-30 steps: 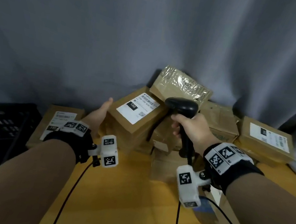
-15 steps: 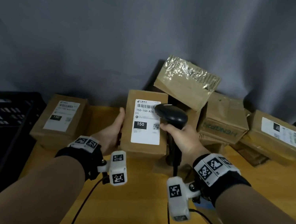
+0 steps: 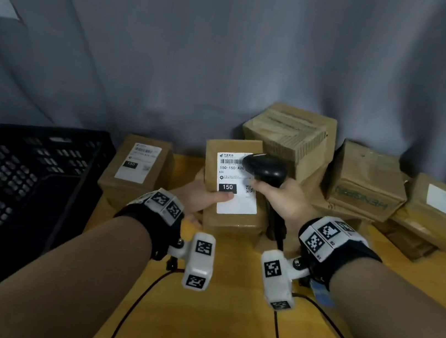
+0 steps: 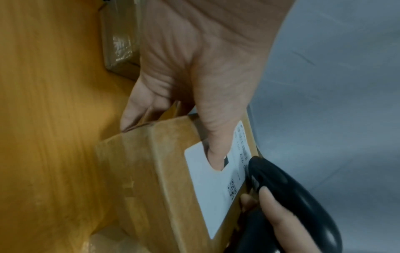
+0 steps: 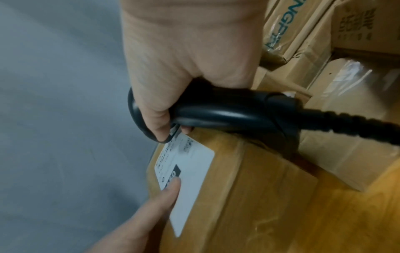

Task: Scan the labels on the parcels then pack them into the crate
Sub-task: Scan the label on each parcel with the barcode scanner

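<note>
While head view hides, fingers underneath.

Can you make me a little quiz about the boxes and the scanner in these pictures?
1. True or false: the scanner is in the left hand.
2. Which hand's thumb lies on the held box's label?
3. The black crate sits: A) left of the box, B) right of it.

Key: 1. False, the right hand holds it. 2. Left. 3. A.
</note>
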The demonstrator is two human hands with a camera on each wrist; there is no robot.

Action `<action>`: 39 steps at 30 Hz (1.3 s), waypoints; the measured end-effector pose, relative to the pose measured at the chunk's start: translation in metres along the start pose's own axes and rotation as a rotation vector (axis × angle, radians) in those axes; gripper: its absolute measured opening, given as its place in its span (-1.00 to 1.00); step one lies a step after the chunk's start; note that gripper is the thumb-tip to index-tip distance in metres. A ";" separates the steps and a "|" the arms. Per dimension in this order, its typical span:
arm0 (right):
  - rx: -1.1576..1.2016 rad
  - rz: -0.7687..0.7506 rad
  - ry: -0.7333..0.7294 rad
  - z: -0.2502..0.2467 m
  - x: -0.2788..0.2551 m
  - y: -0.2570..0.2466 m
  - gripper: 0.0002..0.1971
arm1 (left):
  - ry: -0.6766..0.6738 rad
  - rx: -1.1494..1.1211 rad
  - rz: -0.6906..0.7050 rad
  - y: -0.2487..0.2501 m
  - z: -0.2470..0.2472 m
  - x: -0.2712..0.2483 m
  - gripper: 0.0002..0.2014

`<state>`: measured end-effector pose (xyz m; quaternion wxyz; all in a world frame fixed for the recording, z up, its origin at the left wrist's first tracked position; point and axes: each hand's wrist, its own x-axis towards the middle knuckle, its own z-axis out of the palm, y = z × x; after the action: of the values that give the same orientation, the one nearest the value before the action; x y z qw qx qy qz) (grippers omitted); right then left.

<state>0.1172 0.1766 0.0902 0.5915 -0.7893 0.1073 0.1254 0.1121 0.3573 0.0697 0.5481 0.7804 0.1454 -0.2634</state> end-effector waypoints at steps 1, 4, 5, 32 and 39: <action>-0.064 -0.025 0.026 0.000 -0.002 -0.001 -0.66 | 0.018 0.018 0.004 0.000 0.001 0.001 -0.20; -0.233 -0.029 0.097 -0.006 -0.009 -0.011 -0.74 | 0.054 0.010 -0.020 -0.002 0.004 0.001 -0.27; -0.219 -0.018 0.080 -0.009 -0.013 -0.016 -0.75 | 0.062 -0.003 -0.020 -0.003 0.004 0.001 -0.28; -0.284 -0.020 -0.005 -0.004 -0.057 -0.083 -0.78 | 0.004 -0.244 -0.028 -0.002 -0.009 -0.012 -0.36; -0.148 0.076 0.041 -0.005 -0.039 -0.018 -0.75 | 0.084 -0.226 -0.001 -0.014 -0.008 -0.012 -0.43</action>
<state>0.0866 0.1778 0.1202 0.5238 -0.8286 0.1398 0.1395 0.0972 0.3702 0.0673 0.6258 0.7239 0.1976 -0.2127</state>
